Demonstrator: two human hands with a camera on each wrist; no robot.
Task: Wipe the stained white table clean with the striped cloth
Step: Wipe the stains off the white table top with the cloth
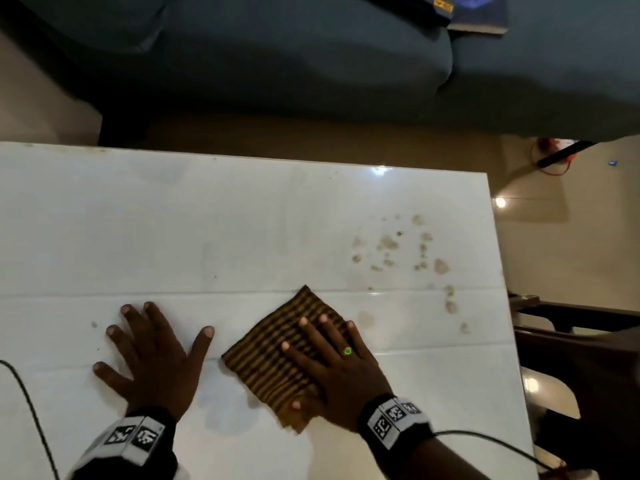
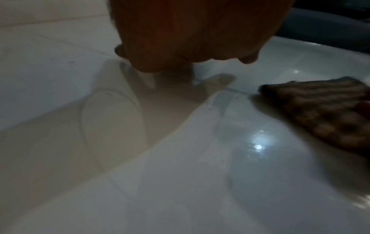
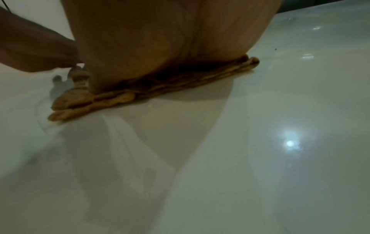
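Note:
A folded brown-and-black striped cloth [image 1: 277, 355] lies flat on the glossy white table [image 1: 242, 220], near its front middle. My right hand [image 1: 332, 362] presses down on the cloth with straight, spread fingers; a green-stoned ring is on one finger. My left hand [image 1: 152, 351] rests flat on the bare table to the left of the cloth, fingers spread. Brownish stains [image 1: 405, 251] are scattered on the table up and to the right of the cloth. The left wrist view shows the cloth [image 2: 324, 109] at the right; the right wrist view shows my palm on the cloth's folded edge [image 3: 140, 93].
A dark grey sofa [image 1: 311, 64] stands beyond the table's far edge, with a book [image 1: 481, 12] on it. The table's right edge [image 1: 502, 289] lies just past the stains, with dark furniture [image 1: 571, 341] and tiled floor beside it. Cables trail off both wrists.

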